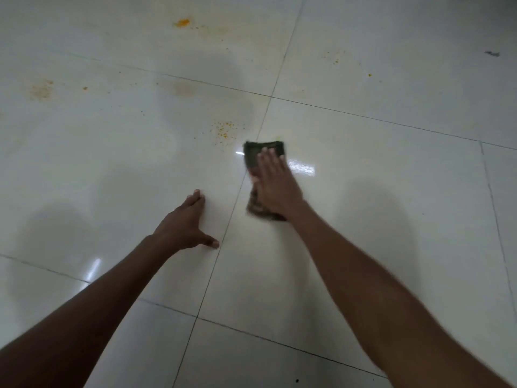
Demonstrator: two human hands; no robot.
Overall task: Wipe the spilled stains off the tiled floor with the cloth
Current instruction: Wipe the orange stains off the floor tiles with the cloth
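A dark folded cloth (253, 155) lies flat on the glossy white tiled floor (363, 219). My right hand (275, 183) presses on it with straight fingers and covers its middle. My left hand (187, 222) rests flat on the tile to the left, fingers straight, thumb spread, holding nothing. Orange speckled stains (226, 128) lie just left of the cloth's far end. A thicker orange blob (182, 22) sits far back. A faint orange smear (42, 89) marks the far left tile, and small orange dots (335, 61) lie at the back right.
Grout lines (237, 197) cross the floor between my hands. A small dark scrap (492, 54) lies at the far right edge. A tiny black speck (297, 381) sits near the bottom. Light glare (302, 168) shines on the wet tile beside the cloth.
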